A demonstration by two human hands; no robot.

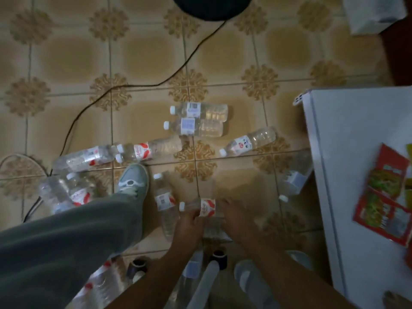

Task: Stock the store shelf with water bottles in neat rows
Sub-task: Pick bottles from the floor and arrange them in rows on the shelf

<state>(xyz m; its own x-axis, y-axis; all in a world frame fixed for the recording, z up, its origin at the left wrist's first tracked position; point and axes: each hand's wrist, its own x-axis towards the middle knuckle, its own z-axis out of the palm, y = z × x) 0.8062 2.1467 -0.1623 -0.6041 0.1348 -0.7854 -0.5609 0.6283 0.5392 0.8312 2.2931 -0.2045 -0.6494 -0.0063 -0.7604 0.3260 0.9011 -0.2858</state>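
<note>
From the head view, I am holding one water bottle (pixel 201 207) level above the floor tiles (pixel 73 52), its white cap pointing left. My left hand (pixel 189 221) is curling its grip round the neck and label; my right hand (pixel 234 216) is closing round the body, though blur is smearing those fingers and hiding most of the bottle's right half. Below my wrists, more bottles are showing only as pale, dim shapes cut off by the lower edge.

Other bottles are lying scattered on the tiles: a pair side by side (pixel 198 119), one slanted (pixel 249 141) near the white cabinet (pixel 356 152), one half tucked under that cabinet's edge (pixel 294 177), two end to end (pixel 120 153), a heap (pixel 64 192) partly behind my trouser leg (pixel 66 241), and one (pixel 166 204) just beside my shoe (pixel 133 181). A black cable (pixel 124 85) is snaking across the open floor beyond. Red packets (pixel 383 197) are lying on the cabinet top, running out of frame at right.
</note>
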